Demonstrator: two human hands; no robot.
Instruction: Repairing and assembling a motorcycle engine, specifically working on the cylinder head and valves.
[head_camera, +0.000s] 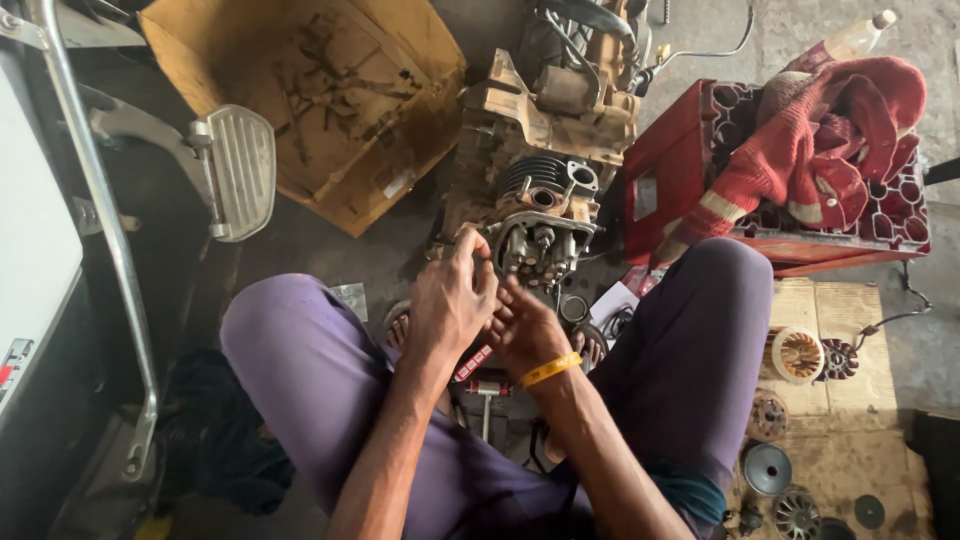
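A grimy small engine (545, 175) stands on the floor between my knees, its finned cylinder head (540, 210) facing me. My left hand (452, 300) is curled at the near left side of the head, fingers closed on something small I cannot make out. My right hand (522, 328), with a yellow band at the wrist, lies palm up just below it, its fingers meeting those of the left. A tool with a red handle (476, 362) lies under my hands. Whatever sits between the fingers is hidden.
A torn cardboard box (320, 100) lies at the back left, beside a metal footrest (240, 170) and a vehicle frame tube (100, 220). A red crate (680, 170) holding a red cloth (830, 130) stands on the right. Round engine parts (798, 352) sit on cardboard at the right.
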